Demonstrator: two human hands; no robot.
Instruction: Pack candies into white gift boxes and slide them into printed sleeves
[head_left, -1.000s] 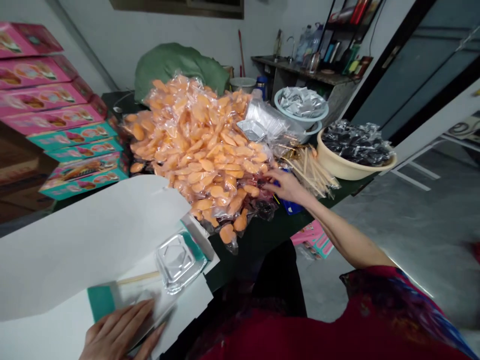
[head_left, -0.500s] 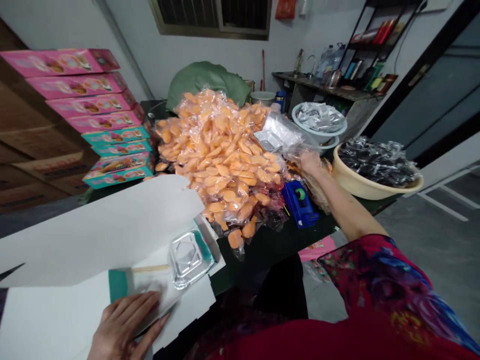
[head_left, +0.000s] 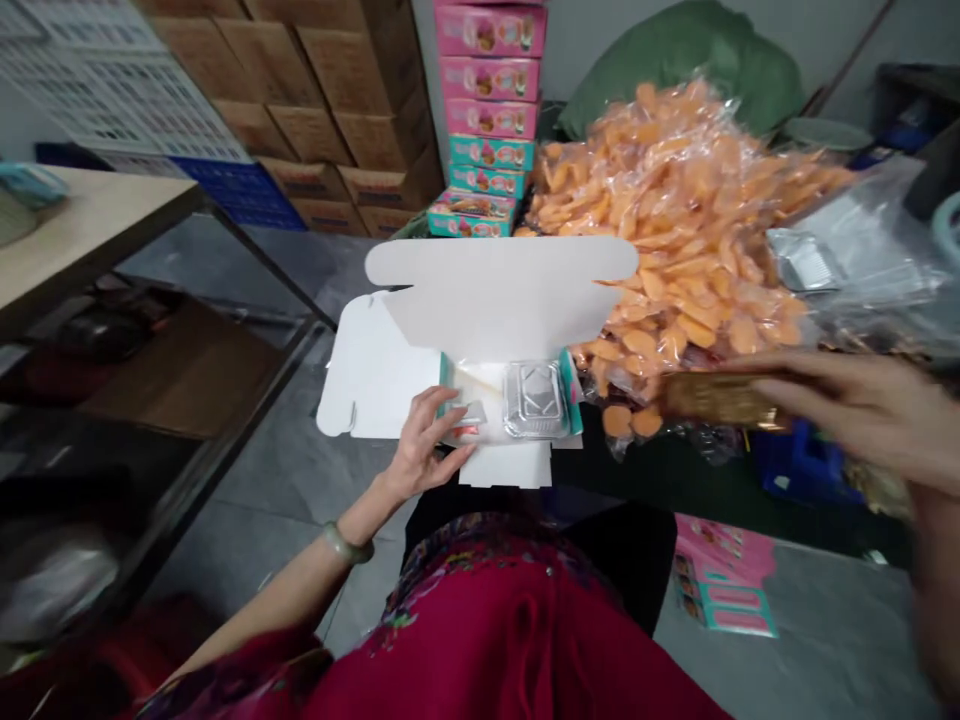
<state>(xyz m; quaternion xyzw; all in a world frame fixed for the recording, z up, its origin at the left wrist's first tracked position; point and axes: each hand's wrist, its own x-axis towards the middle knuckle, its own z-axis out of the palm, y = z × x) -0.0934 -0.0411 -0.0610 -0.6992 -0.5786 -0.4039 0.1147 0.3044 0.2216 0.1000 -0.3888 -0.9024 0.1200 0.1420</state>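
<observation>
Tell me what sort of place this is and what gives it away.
Probably a small packing workshop: brown cartons are stacked high, printed pink and teal boxes stand in a pile, and plastic-wrapped orange pieces lie heaped beside an open box.

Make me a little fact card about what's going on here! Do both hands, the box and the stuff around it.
Left hand: at the box's left end, fingers over its near edge
Right hand: holding a shiny gold packet, blurred
Box: white inside, lid up
In the box: foil tray at the right end
Right of box: heap of bagged orange pieces
Behind: stacked cartons, pink above teal
</observation>
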